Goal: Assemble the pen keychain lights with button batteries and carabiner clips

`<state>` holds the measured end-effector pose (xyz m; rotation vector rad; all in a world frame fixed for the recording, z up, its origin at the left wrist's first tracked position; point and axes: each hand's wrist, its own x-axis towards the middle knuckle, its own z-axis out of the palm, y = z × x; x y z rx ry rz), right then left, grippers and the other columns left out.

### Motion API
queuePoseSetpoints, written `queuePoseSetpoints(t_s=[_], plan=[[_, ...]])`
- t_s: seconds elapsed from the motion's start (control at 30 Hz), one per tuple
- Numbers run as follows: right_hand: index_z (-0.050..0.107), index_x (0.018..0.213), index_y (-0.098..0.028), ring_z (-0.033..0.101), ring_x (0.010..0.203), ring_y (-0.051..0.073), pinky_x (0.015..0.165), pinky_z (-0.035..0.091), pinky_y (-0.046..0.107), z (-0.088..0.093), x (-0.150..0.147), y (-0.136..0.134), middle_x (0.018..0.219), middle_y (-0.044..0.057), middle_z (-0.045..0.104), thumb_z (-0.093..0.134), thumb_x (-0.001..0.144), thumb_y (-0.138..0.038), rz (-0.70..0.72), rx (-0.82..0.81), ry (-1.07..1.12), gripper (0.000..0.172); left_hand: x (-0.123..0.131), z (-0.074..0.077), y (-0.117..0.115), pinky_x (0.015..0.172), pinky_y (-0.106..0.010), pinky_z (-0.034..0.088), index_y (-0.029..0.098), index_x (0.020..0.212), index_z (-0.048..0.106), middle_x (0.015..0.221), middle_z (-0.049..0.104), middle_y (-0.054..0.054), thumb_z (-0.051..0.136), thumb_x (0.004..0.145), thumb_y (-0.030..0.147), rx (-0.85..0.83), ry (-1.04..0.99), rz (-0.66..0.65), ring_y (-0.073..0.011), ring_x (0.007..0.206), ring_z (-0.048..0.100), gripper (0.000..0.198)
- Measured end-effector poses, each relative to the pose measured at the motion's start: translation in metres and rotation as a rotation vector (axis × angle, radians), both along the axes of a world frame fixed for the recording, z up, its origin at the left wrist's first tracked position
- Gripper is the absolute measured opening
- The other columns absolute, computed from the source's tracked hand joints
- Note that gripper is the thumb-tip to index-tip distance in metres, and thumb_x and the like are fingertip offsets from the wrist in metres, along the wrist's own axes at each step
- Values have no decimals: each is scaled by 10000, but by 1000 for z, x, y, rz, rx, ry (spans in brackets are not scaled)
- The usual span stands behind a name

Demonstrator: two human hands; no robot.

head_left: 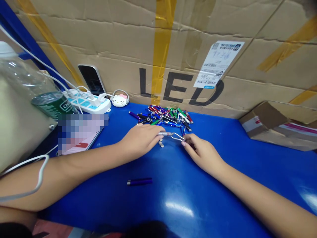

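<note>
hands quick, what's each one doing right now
left hand: closed, holding a silver mini flashlight
right hand: closed, pinching the flashlight's carabiner clip

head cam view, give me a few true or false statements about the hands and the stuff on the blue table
1. The left hand holds a metal keychain light. True.
2. The right hand touches the light's wire clip. True.
3. The pile of keychain lights sits in a tray. False: it lies directly on the blue table.
4. Button batteries lie beside the left hand. True.
5. The purple tube stands upright. False: it lies flat, apart from the pile.
6. The white power strip has nothing plugged in. False: plugs and cables are in it.
</note>
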<state>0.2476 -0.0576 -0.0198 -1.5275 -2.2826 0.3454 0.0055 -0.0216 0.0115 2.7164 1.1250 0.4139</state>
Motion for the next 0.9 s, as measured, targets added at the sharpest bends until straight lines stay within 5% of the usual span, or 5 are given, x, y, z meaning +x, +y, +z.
queuePoseSetpoints(t_s=[0.2, 0.33, 0.6, 0.7, 0.9], plan=[[500, 1122, -208, 640, 708, 157, 608, 475, 267, 0, -1, -1, 805, 14, 660, 417, 928, -327, 13, -2, 16, 242, -3, -5, 12, 713, -371, 379, 148, 1049, 607, 982, 664, -101, 382, 949, 241, 294, 302, 115, -275, 920, 589, 264], [542, 1102, -200, 649, 769, 168, 659, 499, 290, 0, 0, -2, 896, 43, 678, 420, 926, -315, 53, 38, -26, 243, -1, 6, 6, 670, -359, 362, 141, 999, 619, 998, 641, -131, 371, 946, 198, 424, 359, 84, -273, 904, 569, 260], [456, 1345, -170, 436, 1251, 289, 966, 391, 486, 8, -8, -7, 1359, 134, 508, 459, 906, -434, 487, 290, -281, 512, -6, 45, -54, 491, -297, 319, 183, 837, 648, 714, 663, -61, 582, 763, 609, -30, 516, -101, -214, 536, 590, 437], [395, 1391, -172, 324, 1350, 263, 1044, 307, 507, 9, -11, -7, 1412, 109, 458, 458, 905, -460, 595, 261, -303, 568, -12, 43, -62, 481, -283, 311, 193, 837, 646, 736, 678, -34, 650, 796, 378, -149, 506, -205, -196, 551, 616, 190], [617, 1157, -182, 558, 1132, 208, 990, 393, 437, 7, -11, -6, 1132, 74, 678, 444, 930, -271, 592, 299, -151, 299, -5, 23, -38, 595, -252, 399, 195, 876, 600, 851, 665, -13, 571, 863, 287, -141, 171, -170, -176, 744, 637, 97]])
